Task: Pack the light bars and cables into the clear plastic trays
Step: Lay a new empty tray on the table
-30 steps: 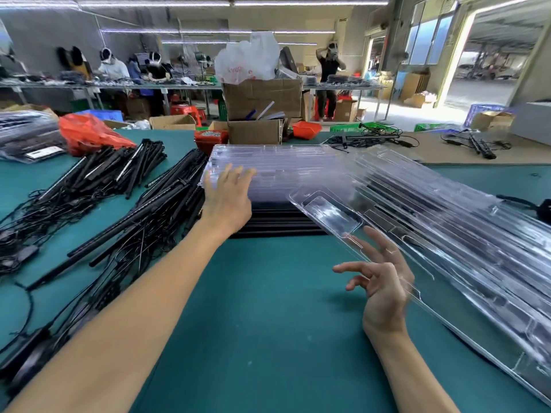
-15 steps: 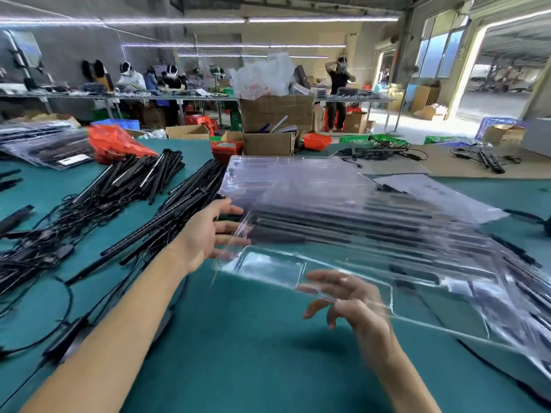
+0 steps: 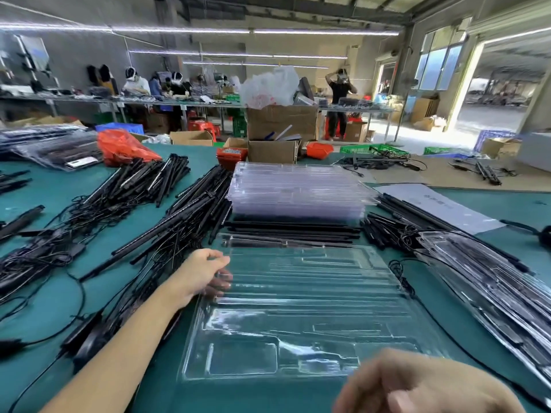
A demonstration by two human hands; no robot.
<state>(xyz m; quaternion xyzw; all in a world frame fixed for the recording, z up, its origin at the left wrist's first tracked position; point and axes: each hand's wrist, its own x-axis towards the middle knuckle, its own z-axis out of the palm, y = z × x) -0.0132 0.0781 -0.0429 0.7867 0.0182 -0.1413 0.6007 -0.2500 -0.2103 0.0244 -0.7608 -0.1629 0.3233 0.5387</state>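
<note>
An empty clear plastic tray (image 3: 304, 299) lies flat on the green table (image 3: 244, 394) straight in front of me. My left hand (image 3: 202, 274) pinches its left edge, thumb on top and fingers beneath. My right hand (image 3: 417, 386) is blurred at the tray's near right corner; its grip is unclear. Black light bars (image 3: 190, 216) with tangled cables (image 3: 38, 257) lie in heaps to the left. More bars (image 3: 292, 231) lie under a stack of clear trays (image 3: 298, 192) just beyond the empty tray.
Packed trays (image 3: 495, 290) lean along the right side beside loose bars (image 3: 384, 231) and a white sheet (image 3: 441, 204). Cardboard boxes (image 3: 274, 150), an orange bag (image 3: 122, 147) and bagged goods (image 3: 56, 150) stand at the back. People work at far benches.
The clear tray, held up and tilted between both hands before, now lies flat on the table in front of me. My right hand has dropped to the tray's near corner.
</note>
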